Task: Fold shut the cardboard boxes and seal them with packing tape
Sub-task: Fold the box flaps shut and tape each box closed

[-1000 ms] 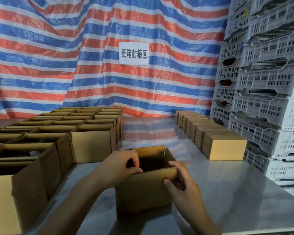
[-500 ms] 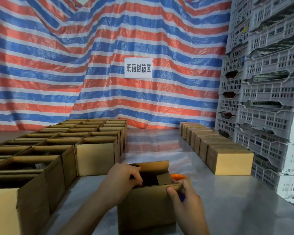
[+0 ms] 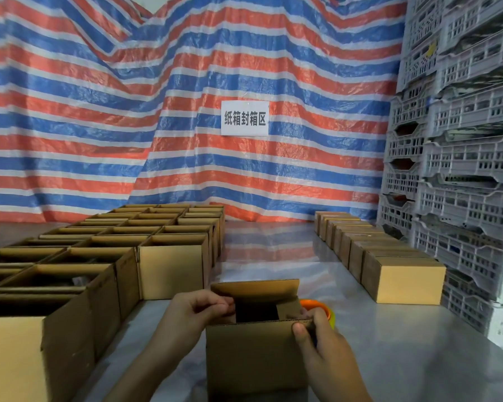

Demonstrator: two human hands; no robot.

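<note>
box (image 3: 253,361): open-topped, on the desk (image 3: 404,343)
left hand (image 3: 198,313): your fingers curl over its left flap
right hand (image 3: 323,346): your fingers pinch its right edge

At lower centre, both hands grip an open cardboard box (image 3: 253,355): left hand (image 3: 195,317) curls over its left flap, right hand (image 3: 323,340) pinches the right corner; an orange tape roll (image 3: 317,307) peeks behind.

Orange tape roll (image 3: 317,304) mostly hidden behind box (image 3: 253,358) and right hand (image 3: 323,352). Box inside too dark to tell contents; base cut by bottom edge. Open boxes (image 3: 12,358) along bench's left edge cropped.
</note>
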